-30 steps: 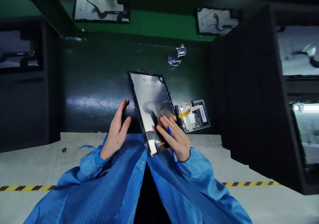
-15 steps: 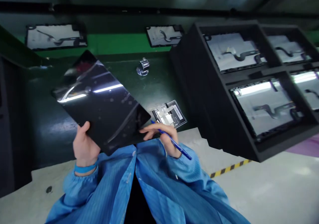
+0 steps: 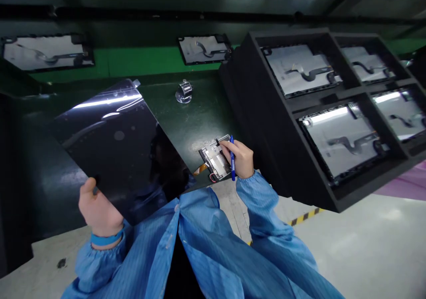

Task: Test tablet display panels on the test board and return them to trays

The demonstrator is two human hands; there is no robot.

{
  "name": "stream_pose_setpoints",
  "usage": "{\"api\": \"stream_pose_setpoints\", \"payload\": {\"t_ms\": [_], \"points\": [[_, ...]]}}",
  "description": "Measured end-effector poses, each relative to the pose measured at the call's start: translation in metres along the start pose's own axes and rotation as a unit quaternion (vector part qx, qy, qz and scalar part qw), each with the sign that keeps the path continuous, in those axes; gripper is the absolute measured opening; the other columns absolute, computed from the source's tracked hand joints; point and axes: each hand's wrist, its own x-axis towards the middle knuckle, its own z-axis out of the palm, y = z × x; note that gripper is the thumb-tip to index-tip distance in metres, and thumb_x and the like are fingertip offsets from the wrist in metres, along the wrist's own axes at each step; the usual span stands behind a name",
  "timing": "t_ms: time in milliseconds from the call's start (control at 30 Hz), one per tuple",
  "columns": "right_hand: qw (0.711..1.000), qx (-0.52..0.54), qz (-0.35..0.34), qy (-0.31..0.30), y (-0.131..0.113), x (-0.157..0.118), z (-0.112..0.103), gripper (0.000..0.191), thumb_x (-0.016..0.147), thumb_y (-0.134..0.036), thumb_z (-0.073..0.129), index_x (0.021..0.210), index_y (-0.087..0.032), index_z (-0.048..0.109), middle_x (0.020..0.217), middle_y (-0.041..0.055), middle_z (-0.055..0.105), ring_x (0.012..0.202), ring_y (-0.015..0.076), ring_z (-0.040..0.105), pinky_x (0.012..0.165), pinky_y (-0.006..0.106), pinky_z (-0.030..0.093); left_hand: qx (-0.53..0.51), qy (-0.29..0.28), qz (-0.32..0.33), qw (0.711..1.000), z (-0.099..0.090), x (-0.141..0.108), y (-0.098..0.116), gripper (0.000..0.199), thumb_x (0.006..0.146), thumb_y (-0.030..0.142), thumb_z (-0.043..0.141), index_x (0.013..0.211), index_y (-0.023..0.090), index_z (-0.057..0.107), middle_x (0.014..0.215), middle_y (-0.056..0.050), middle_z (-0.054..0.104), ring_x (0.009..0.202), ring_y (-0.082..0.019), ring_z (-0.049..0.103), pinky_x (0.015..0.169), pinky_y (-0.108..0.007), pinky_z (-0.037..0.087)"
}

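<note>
Pale floor point(image 3: 366, 245) with yellow-black tape point(image 3: 304, 218)

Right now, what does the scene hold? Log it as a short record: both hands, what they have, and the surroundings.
Left hand: grips the dark panel by its edge, glossy side showing
Right hand: holds a blue pen, fingertips at the small circuit unit
Between panel and unit: orange ribbon
On bench: shiny metal cylinder
Right side: black divided tray, four silvery panels visible
Unclear: whether the dark panel touches the bench
</note>
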Motion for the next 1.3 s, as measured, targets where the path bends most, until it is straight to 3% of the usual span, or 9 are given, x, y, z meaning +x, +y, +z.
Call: {"api": "stream_pose_setpoints", "payload": {"t_ms": [100, 267, 433, 600, 733, 933, 1067, 1200, 1300], "points": [[1.000, -0.010, -0.006, -0.003, 0.000, -0.002, 0.000, 0.028, 0.103, -0.032, 0.052, 0.100, -0.020, 0.077, 0.084, 0.0055, 0.072, 0.074, 0.0171, 0.068, 0.069, 0.026, 0.054, -0.059, 0.103, -0.056, 0.991, 0.010, -0.002, 0.005, 0.045, 0.088, 0.057, 0.045, 0.118, 0.040, 0.074, 0.119, 0.016, 0.075, 0.153, -0.018, 0.028, 0.127, -0.035, 0.025], [1.000, -0.016, -0.008, -0.001, 0.001, 0.001, 0.002, 0.025, 0.103, -0.031, 0.051, 0.098, -0.021, 0.074, 0.087, 0.0054, 0.073, 0.078, 0.0184, 0.069, 0.072, 0.028, 0.055, -0.120, 0.134, -0.091, 0.979, 0.016, -0.004, 0.006, 0.041, 0.085, 0.058, 0.050, 0.108, 0.036, 0.078, 0.111, 0.015, 0.077, 0.144, -0.016, 0.046, 0.116, -0.027, 0.042], [1.000, 0.020, -0.012, 0.001, 0.006, 0.010, 0.002, 0.019, 0.102, -0.026, 0.048, 0.110, -0.018, 0.063, 0.119, 0.0120, 0.071, 0.111, 0.0248, 0.067, 0.096, 0.038, 0.053, -0.167, 0.035, -0.086, 0.982, 0.013, -0.006, -0.002, 0.031, 0.093, 0.047, 0.053, 0.095, 0.033, 0.081, 0.097, 0.011, 0.080, 0.130, -0.021, 0.061, 0.114, -0.034, 0.047], [0.997, -0.045, 0.053, 0.027, 0.012, 0.013, -0.001, 0.018, 0.100, -0.027, 0.047, 0.098, -0.018, 0.063, 0.090, 0.0105, 0.071, 0.085, 0.0265, 0.067, 0.077, 0.038, 0.054, -0.169, -0.008, -0.095, 0.981, 0.024, -0.011, 0.001, 0.034, 0.093, 0.049, 0.055, 0.095, 0.028, 0.081, 0.097, 0.006, 0.081, 0.127, -0.024, 0.063, 0.115, -0.038, 0.045], [0.989, -0.002, 0.117, 0.093, -0.024, 0.016, -0.012, 0.020, 0.102, -0.027, 0.045, 0.099, -0.020, 0.064, 0.088, 0.0066, 0.073, 0.080, 0.0236, 0.069, 0.075, 0.036, 0.055, -0.181, -0.081, -0.119, 0.973, 0.035, -0.014, 0.008, 0.034, 0.089, 0.053, 0.061, 0.083, 0.025, 0.081, 0.100, 0.000, 0.081, 0.133, -0.033, 0.058, 0.116, -0.050, 0.043], [0.979, 0.147, -0.133, 0.039, -0.115, 0.018, -0.025, 0.028, 0.099, -0.018, 0.050, 0.125, -0.029, 0.057, 0.127, 0.0031, 0.072, 0.130, 0.0258, 0.060, 0.112, 0.050, 0.046, -0.134, -0.086, -0.101, 0.982, 0.040, -0.019, 0.004, 0.035, 0.086, 0.057, 0.064, 0.085, 0.028, 0.082, 0.101, -0.001, 0.081, 0.129, -0.034, 0.061, 0.112, -0.054, 0.046], [0.980, 0.111, -0.162, -0.021, -0.139, 0.020, -0.015, 0.030, 0.099, -0.019, 0.053, 0.128, -0.025, 0.055, 0.134, 0.0049, 0.069, 0.136, 0.0270, 0.054, 0.118, 0.055, 0.038, -0.063, -0.098, -0.077, 0.990, 0.042, -0.023, -0.002, 0.048, 0.090, 0.065, 0.053, 0.093, 0.027, 0.080, 0.111, -0.004, 0.079, 0.133, -0.034, 0.058, 0.112, -0.057, 0.045], [0.948, 0.214, -0.234, -0.040, -0.148, 0.024, -0.021, 0.025, 0.101, -0.015, 0.048, 0.122, -0.025, 0.059, 0.129, 0.0039, 0.071, 0.123, 0.0221, 0.064, 0.109, 0.048, 0.051, -0.050, -0.113, -0.103, 0.987, 0.042, -0.027, -0.001, 0.051, 0.088, 0.066, 0.053, 0.100, 0.024, 0.080, 0.112, -0.007, 0.078, 0.133, -0.035, 0.058, 0.114, -0.056, 0.044], [0.935, 0.295, -0.190, 0.046, -0.145, 0.039, -0.036, 0.026, 0.097, -0.008, 0.051, 0.111, -0.026, 0.064, 0.110, 0.0021, 0.077, 0.094, 0.0169, 0.073, 0.080, 0.031, 0.061, -0.096, -0.072, -0.165, 0.979, 0.039, -0.030, -0.001, 0.040, 0.079, 0.059, 0.067, 0.087, 0.023, 0.081, 0.095, -0.004, 0.081, 0.119, -0.036, 0.067, 0.110, -0.053, 0.049]]}}
